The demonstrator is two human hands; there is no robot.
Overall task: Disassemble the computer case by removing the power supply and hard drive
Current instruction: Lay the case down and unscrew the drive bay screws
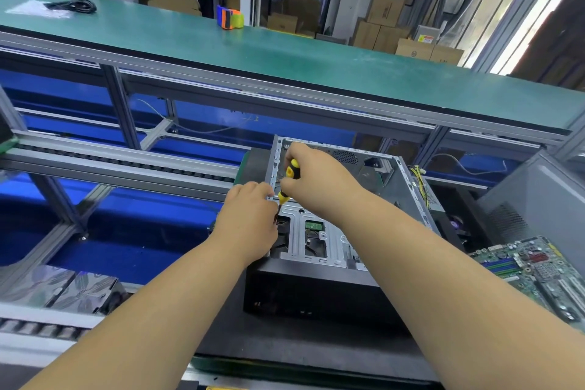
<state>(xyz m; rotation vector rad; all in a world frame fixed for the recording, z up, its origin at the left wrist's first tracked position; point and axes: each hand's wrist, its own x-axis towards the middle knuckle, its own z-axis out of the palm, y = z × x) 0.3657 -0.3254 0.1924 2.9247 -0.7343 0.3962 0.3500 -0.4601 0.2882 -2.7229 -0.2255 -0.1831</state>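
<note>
An open grey computer case [408, 187] lies on its side in front of me, its black front panel nearest. My right hand [316, 177] grips a yellow and black screwdriver [289, 179], which points down at the case's left edge beside the metal drive cage [311, 239]. My left hand [250, 218] sits at that same left edge, fingers curled against the frame by the screwdriver tip; what it holds is hidden. A small green board [314, 226] shows through a cage opening. Yellow and black cables [421, 182] hang over the case's right wall.
A green motherboard [538, 272] lies to the right of the case, with a grey case panel [538, 199] behind it. Shiny antistatic bags [69, 290] lie at the left. A green conveyor shelf [285, 51] runs above, carrying a tape dispenser [229, 17] and a black cable [74, 6].
</note>
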